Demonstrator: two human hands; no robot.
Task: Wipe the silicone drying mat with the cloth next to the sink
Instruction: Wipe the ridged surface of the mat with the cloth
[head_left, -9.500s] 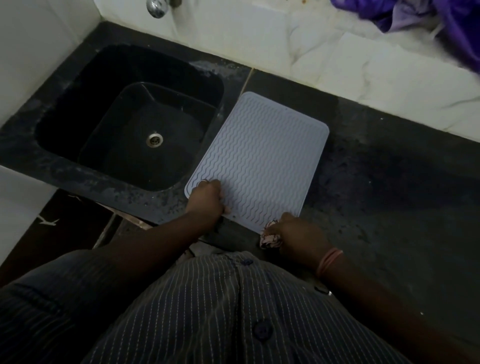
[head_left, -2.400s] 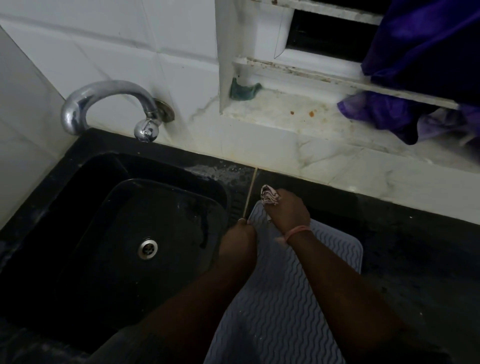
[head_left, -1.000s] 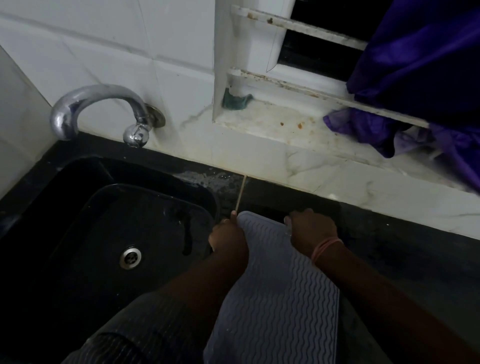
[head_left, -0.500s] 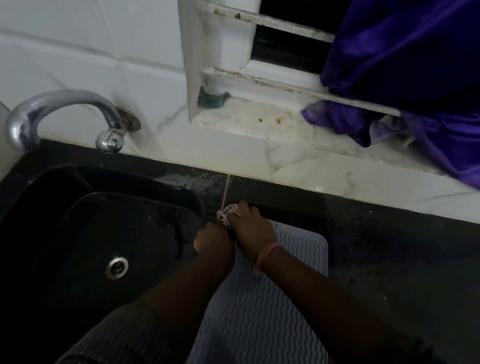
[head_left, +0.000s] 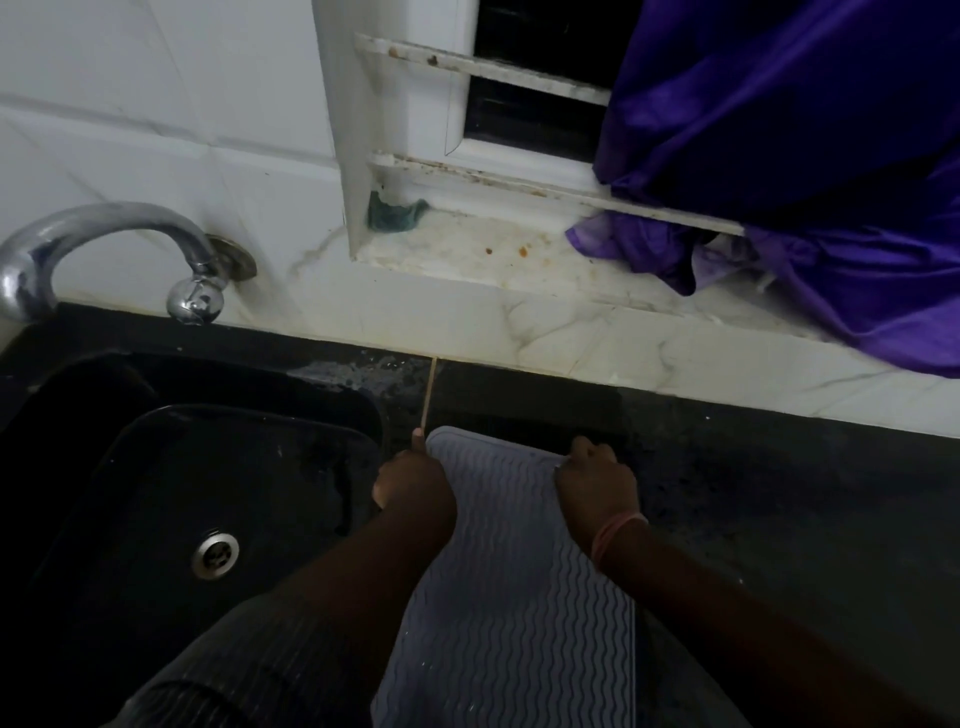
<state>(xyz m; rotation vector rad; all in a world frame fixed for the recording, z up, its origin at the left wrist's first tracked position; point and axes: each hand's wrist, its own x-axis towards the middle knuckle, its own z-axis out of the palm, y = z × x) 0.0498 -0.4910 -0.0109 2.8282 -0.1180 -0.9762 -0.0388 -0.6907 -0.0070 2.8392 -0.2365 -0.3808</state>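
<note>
The pale grey silicone drying mat (head_left: 514, 597) with wavy ribs lies on the dark counter just right of the sink. My left hand (head_left: 410, 480) sits curled at the mat's far left corner, holding it down, one fingertip pointing away. My right hand (head_left: 595, 480) is a fist at the mat's far right edge, a pink band on its wrist. The cloth is hidden inside that fist and does not show now.
A black sink (head_left: 332, 395) with a metal drain lies to the left, under a chrome tap (head_left: 104, 228). The dark counter (head_left: 779, 519) stretches to the right. A white sill (head_left: 493, 260) holds a green scrubber (head_left: 395, 215) and purple fabric (head_left: 805, 156).
My right hand has slid with the cloth from the mat's far left corner to its far right edge. My left hand has stayed at the far left corner.
</note>
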